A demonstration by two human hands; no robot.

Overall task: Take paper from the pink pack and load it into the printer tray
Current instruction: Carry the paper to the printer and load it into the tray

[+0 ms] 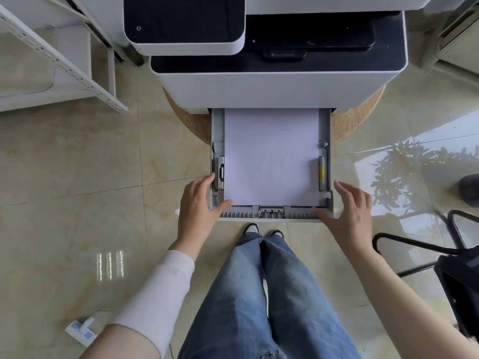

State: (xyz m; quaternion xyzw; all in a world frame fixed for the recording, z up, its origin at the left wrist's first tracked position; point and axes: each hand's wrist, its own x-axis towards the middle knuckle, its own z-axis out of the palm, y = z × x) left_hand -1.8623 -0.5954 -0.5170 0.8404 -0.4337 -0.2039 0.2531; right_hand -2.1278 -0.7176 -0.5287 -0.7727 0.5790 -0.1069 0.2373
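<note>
Lying flat in the open tray, the paper looks loaded; left hand and right hand, both open, flank its front, closing left.

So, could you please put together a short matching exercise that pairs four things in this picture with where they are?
Things:
1. paper stack
2. left hand
3. right hand
4. yellow label

Places:
A. at the near right corner of the tray
B. lying flat inside the open tray
C. on the right side guide of the tray
D. at the near left corner of the tray, thumb over the rim

Pairs: 1-B, 2-D, 3-A, 4-C
</note>
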